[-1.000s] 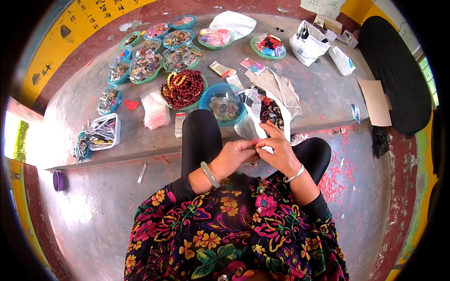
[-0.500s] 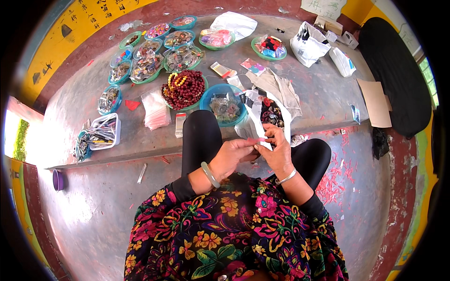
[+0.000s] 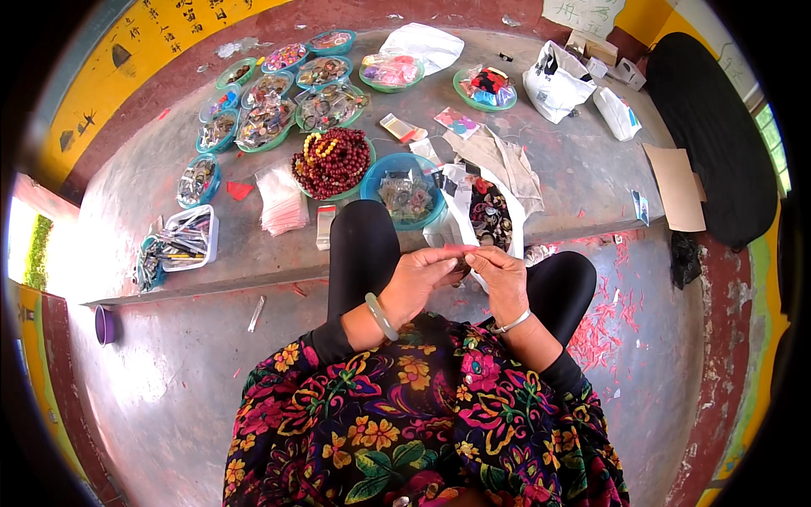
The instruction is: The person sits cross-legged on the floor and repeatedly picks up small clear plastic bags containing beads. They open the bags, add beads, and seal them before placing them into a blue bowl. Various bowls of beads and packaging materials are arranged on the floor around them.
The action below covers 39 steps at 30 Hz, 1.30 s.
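Observation:
Above my lap, my left hand [image 3: 414,283] and my right hand [image 3: 504,289] meet, fingertips almost touching. Between them they pinch a narrow pink strip [image 3: 459,250]; fingers hide most of what it belongs to. Just beyond the right hand, an opened white bag [image 3: 516,226] holds many dark, shiny round pieces [image 3: 490,213]. A blue basin [image 3: 405,223] with small clear packets [image 3: 404,196] stands ahead of the left hand. A stack of clear plastic sleeves with pink edges [image 3: 281,198] lies farther left.
Dark red beads [image 3: 338,169] fill a green basin on the raised concrete ledge. Several more basins of packets [image 3: 263,118] stand behind it. Pens sit in a white tub [image 3: 211,243] at left. Pink scraps [image 3: 604,329] litter the floor at right. A cardboard sheet [image 3: 673,186] lies at far right.
My right hand's fingers, raised and spread before, have curled down and closed on the pink strip. Both hands are now level along it. The surroundings look the same.

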Available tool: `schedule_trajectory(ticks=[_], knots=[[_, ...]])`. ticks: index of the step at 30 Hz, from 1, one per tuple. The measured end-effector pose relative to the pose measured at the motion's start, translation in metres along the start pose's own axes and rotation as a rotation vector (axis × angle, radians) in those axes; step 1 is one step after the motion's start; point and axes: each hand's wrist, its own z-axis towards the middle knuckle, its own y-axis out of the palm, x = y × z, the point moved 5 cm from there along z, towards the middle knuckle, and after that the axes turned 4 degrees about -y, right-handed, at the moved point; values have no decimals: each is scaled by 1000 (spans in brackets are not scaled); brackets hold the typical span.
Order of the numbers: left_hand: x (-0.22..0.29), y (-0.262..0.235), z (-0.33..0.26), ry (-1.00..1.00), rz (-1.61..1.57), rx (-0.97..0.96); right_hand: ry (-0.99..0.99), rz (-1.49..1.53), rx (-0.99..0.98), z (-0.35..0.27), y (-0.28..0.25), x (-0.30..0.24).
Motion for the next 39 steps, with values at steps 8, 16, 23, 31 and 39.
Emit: schedule_trajectory(ticks=[8,16,23,31,39], knots=[[-2,-6,6,15,-43,38,64,134,38,0,-2,6],[-4,-10,7,-3,-148,50,136,237,57,0,-1,12],[3,-2,9,37,-144,40,105,243,74,0,-3,15],[-7,-9,9,0,-98,105,39,166,44,-2,1,14],[-10,-17,9,-50,-139,85,65,164,59,-3,0,14]])
